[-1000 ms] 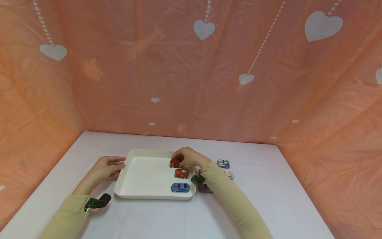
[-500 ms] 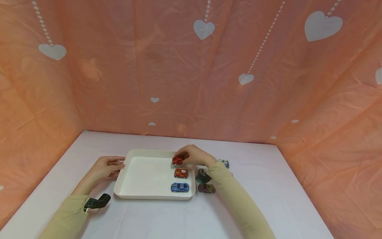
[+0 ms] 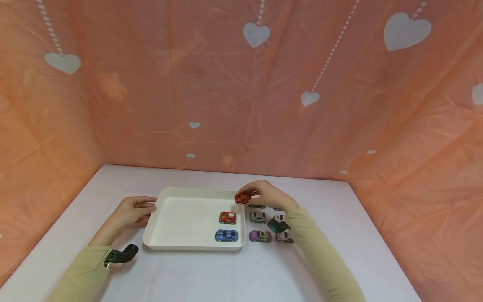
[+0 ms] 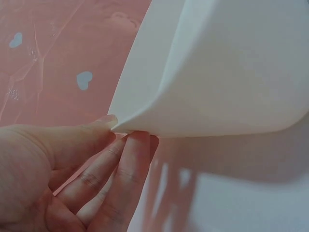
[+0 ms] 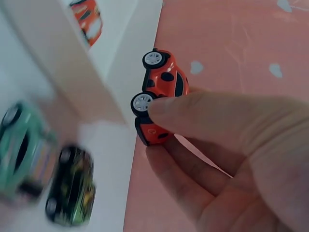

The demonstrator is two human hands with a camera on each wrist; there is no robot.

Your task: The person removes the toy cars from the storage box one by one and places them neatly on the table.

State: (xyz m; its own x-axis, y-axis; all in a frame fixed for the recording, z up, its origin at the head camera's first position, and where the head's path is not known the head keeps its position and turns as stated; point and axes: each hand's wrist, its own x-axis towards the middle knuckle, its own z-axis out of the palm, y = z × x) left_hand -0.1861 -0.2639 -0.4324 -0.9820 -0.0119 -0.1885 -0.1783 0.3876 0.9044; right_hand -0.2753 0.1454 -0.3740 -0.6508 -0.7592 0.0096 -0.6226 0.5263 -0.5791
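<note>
A red toy car with black spots (image 5: 164, 84) is pinched between the thumb and fingers of my right hand (image 3: 268, 195). In the head view it is held up over the far right corner of the white tray (image 3: 181, 241). My left hand (image 3: 128, 213) grips the tray's left rim (image 4: 140, 113), thumb above and fingers beneath in the left wrist view. Inside the tray, near its right side, sit an orange-red toy car (image 3: 228, 217) and a blue toy car (image 3: 226, 235).
Right of the tray stand several more toy cars, among them a grey-green one (image 3: 258, 217) and a purple one (image 3: 260, 236). My right forearm and wrist camera (image 3: 278, 225) partly cover others. An orange curtain (image 3: 226, 105) with hearts surrounds the white table (image 3: 181, 277).
My right hand has lifted the red spotted car from inside the tray and carried it right to the tray's right rim. My left hand stays at the tray's left side.
</note>
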